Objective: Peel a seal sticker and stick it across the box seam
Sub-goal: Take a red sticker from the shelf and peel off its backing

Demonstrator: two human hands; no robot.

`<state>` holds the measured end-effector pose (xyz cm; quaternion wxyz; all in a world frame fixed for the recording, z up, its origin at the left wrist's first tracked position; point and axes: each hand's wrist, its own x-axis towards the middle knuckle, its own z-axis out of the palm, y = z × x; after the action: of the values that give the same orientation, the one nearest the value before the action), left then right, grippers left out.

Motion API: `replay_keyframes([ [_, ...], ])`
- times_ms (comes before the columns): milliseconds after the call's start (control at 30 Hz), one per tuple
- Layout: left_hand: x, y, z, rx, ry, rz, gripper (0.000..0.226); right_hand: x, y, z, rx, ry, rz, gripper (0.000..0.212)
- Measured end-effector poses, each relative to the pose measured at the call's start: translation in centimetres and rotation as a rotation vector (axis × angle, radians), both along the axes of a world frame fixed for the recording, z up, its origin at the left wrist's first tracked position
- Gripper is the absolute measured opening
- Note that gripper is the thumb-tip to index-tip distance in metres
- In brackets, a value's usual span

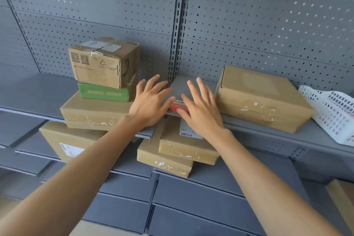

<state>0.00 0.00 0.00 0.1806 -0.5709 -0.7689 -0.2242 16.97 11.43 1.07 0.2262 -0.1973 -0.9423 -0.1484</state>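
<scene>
A red and white seal sticker [177,105] lies at the front edge of the grey shelf [182,88], between my two hands. My left hand [148,101] hovers just left of it with fingers spread and nothing in it. Spread flat, my right hand [201,109] covers the sticker's right end, its thumb touching the sticker. A flat cardboard box [258,97] sits to the right of my hands. Another flat box [92,113] lies to the left under a green box [103,93] and a taped carton [103,61].
A white perforated plastic basket [333,113] lies at the far right of the shelf. On the lower shelf, several stacked cardboard boxes [183,147] sit under my hands, and one [65,140] sits to the left. A grey pegboard wall [249,15] stands behind.
</scene>
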Motion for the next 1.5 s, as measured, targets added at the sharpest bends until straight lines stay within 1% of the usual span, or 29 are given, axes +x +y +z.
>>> replay_keyframes([
  [100,-0.4,-0.3,-1.0,-0.036,0.020,-0.020,0.051,0.1,0.1,-0.6,-0.064,-0.005,-0.011,0.050],
  [200,-0.5,-0.5,-2.1,-0.022,0.005,-0.059,0.052,0.2,0.0,-1.1,-0.100,-0.013,0.000,0.047],
  [333,-0.8,-1.2,-2.8,0.044,0.014,-0.118,0.050,0.9,0.4,-1.6,-0.087,0.019,0.069,0.040],
  [500,-1.1,-2.0,-2.8,0.079,0.036,-0.212,0.052,1.5,0.6,-2.0,-0.076,0.104,0.133,0.031],
  [600,-1.0,-2.4,-2.9,0.156,0.075,-0.256,0.042,1.8,0.5,-2.0,-0.097,0.141,0.182,0.028],
  [733,-0.3,-2.6,-2.5,0.248,0.109,-0.256,0.029,2.1,0.3,-1.7,-0.187,0.218,0.207,0.027],
  [800,-0.2,-2.6,-2.3,0.271,0.139,-0.257,0.024,2.4,0.0,-1.4,-0.256,0.277,0.202,0.031],
  [933,-0.2,-2.3,-1.7,0.285,0.150,-0.243,0.017,3.6,-0.2,-0.5,-0.489,0.418,0.131,0.037],
  [1000,0.1,-2.2,-1.2,0.318,0.126,-0.225,0.017,4.3,-0.3,0.0,-0.581,0.536,0.095,0.031],
  [1067,0.4,-1.9,-0.5,0.363,0.102,-0.200,0.020,4.9,-0.7,1.0,-0.727,0.634,0.041,0.020],
  [1100,0.6,-1.7,-0.2,0.379,0.098,-0.191,0.022,5.1,-0.8,1.4,-0.809,0.655,0.010,0.021],
  [1167,0.9,-1.2,0.3,0.393,0.096,-0.183,0.020,5.4,-0.9,2.2,-0.941,0.655,-0.035,0.031],
  [1300,2.2,0.1,1.6,0.452,0.095,-0.198,0.013,6.3,-1.3,3.6,-1.182,0.703,-0.044,0.039],
  [1400,3.7,0.9,2.5,0.517,0.125,-0.243,0.010,7.4,-1.4,4.6,-1.353,0.762,-0.057,0.035],
  [1500,5.2,2.0,3.2,0.557,0.156,-0.314,0.012,8.9,-1.2,5.4,-1.428,0.818,-0.047,0.024],
])
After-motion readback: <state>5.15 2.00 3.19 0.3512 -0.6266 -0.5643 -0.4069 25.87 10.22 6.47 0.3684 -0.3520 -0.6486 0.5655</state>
